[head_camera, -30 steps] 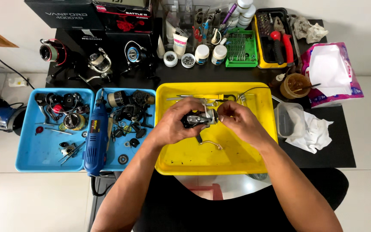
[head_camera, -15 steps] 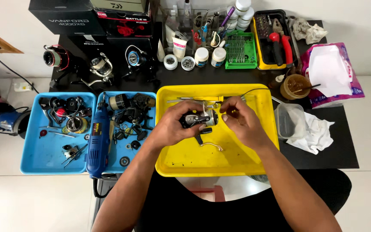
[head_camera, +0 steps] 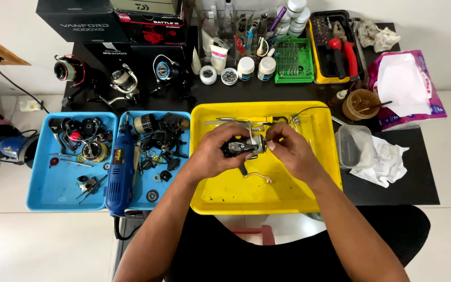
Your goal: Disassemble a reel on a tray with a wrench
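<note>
My left hand (head_camera: 212, 154) and my right hand (head_camera: 288, 149) hold a small black and silver fishing reel body (head_camera: 242, 147) between them, above the middle of a yellow tray (head_camera: 225, 193). The left hand grips the reel's dark side, the right hand's fingers pinch its silver end. A thin bent wire part (head_camera: 259, 176) lies on the tray floor just under the reel. Slim metal tools (head_camera: 246, 121) lie along the tray's far side.
Two blue trays (head_camera: 53, 193) of reel parts sit to the left, with a blue rotary tool (head_camera: 119, 172) between them. Whole reels (head_camera: 123, 81), boxes, small jars, a green bit set (head_camera: 293, 62), a clear tub (head_camera: 355, 146), a cup of brown liquid (head_camera: 360, 103) and tissues stand around.
Both hands stay on the reel over the yellow tray, with only small shifts of the fingers. The view has drifted slightly.
</note>
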